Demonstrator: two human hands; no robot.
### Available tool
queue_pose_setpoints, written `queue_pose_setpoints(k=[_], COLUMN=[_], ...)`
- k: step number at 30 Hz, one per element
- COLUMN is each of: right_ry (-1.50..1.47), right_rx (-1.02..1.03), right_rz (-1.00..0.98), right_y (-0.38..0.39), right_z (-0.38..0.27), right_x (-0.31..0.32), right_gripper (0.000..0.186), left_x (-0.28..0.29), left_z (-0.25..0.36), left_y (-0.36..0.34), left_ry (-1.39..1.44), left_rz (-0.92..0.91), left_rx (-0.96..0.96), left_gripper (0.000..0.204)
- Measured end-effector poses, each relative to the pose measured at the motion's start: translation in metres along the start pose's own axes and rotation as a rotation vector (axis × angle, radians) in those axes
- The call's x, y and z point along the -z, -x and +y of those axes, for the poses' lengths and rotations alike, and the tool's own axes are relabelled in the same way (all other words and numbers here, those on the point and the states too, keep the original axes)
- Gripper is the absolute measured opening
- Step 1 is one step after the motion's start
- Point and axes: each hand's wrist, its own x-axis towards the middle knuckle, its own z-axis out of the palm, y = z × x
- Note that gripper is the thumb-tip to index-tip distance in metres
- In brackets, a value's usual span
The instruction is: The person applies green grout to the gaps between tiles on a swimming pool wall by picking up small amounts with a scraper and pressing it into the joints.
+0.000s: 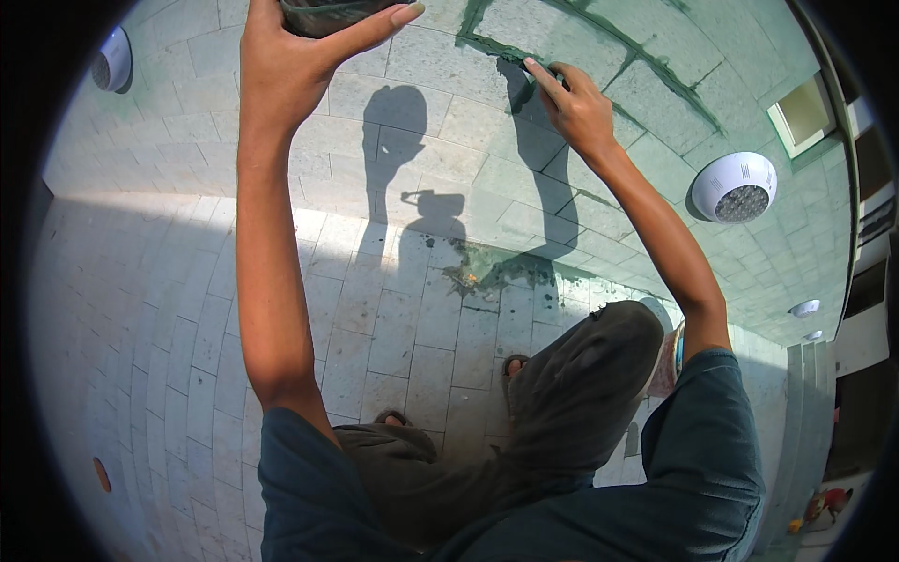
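Note:
At the top edge, my left hand (pixel 290 56) holds up a dark rounded bowl (pixel 332 17), fingers wrapped about its side and the thumb along it. The frame cuts off the bowl's upper part, so its contents are hidden. My right hand (pixel 576 105) is against the tiled wall (pixel 487 126), index finger stretched along a wet dark green grout line (pixel 501 47). Its other fingers are curled round something small and dark, mostly hidden. More green grout (pixel 646 51) is smeared along the joints above and to the right.
White round lamps (pixel 740 187) (pixel 112 58) stick out from the wall on both sides. A square recess (pixel 803 117) is at the upper right. Green splashes (pixel 478 272) mark the wall's foot. A bucket-like container (pixel 667 361) stands partly hidden behind my right knee. Steps (pixel 807 412) rise at the right.

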Motion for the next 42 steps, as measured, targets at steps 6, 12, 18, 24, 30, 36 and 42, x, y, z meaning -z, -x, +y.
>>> queue_pose_setpoints(k=[6, 12, 18, 24, 30, 36, 42], right_ry=[0.03, 0.089, 0.052, 0.014, 0.034, -0.002, -0.517], right_rx=[-0.057, -0.1, -0.083, -0.005, -0.012, -0.101, -0.469], right_rz=[-0.071, -0.161, -0.122, -0.067, -0.118, -0.189, -0.151], right_y=[0.007, 0.032, 0.032, 0.007, 0.008, 0.027, 0.015], right_z=[0.007, 0.022, 0.017, 0.001, 0.004, 0.013, -0.009], right_x=[-0.001, 0.018, 0.032, 0.016, 0.0, 0.016, 0.031], right_gripper=[0.054, 0.053, 0.054, 0.057, 0.055, 0.048, 0.032], left_x=[-0.002, -0.002, -0.002, 0.003, -0.008, 0.002, -0.003], left_z=[0.0, -0.005, -0.004, -0.007, 0.004, -0.001, 0.003], left_y=[-0.001, -0.002, 0.0, -0.002, 0.0, -0.002, 0.003], left_ry=[0.022, 0.036, -0.01, 0.068, 0.063, 0.002, 0.031], left_rz=[-0.057, -0.046, -0.019, -0.074, -0.033, -0.062, -0.011], left_rx=[0.003, -0.052, -0.075, 0.037, -0.016, 0.053, 0.054], left_gripper=[0.069, 0.073, 0.073, 0.069, 0.061, 0.059, 0.061])
